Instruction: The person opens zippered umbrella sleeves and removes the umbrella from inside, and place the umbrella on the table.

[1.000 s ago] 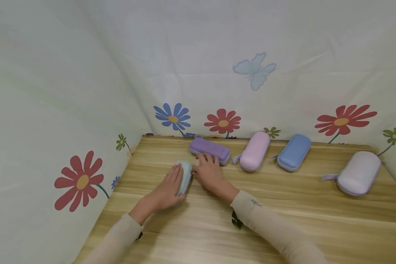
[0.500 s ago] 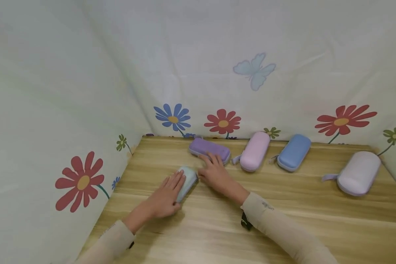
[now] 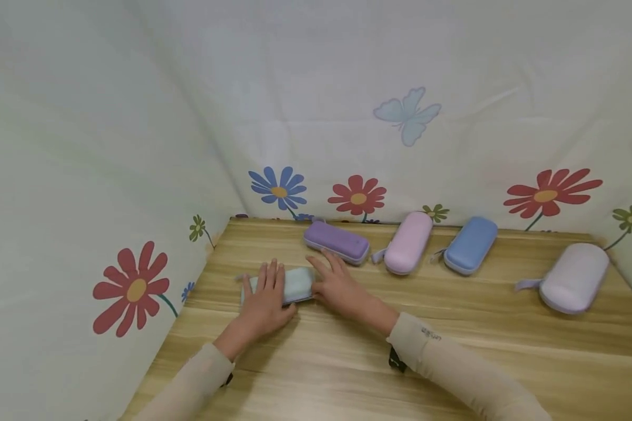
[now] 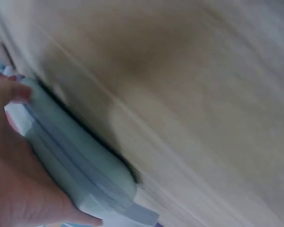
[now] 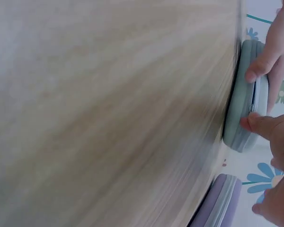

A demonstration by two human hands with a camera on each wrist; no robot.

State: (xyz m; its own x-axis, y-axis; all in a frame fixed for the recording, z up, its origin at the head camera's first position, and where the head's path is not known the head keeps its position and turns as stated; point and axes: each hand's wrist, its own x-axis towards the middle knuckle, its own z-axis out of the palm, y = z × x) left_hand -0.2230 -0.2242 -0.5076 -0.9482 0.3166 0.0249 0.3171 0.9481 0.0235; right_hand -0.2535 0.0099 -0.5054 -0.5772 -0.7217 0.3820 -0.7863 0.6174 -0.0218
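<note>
A mint-green zip-up glasses case lies crosswise on the wooden table. My left hand holds it from above, fingers laid over the top and thumb against the near side. At the case's right end is my right hand. The right wrist view shows its thumb and a finger pinching at the zipper, with the pull itself mostly covered. A narrow dark gap runs along the zipper between the two hands. In the left wrist view, a grey strap sticks out from the case's end.
Behind the right hand lies a purple case. A pink case, a blue case and a pale white-lilac case stand farther right. Flowered white cloth borders the table at the back and sides.
The mint case has turned from pointing away to lying crosswise, its far end swinging right. The left hand has turned with it. My right hand has shifted slightly right and nearer, away from the purple case.
</note>
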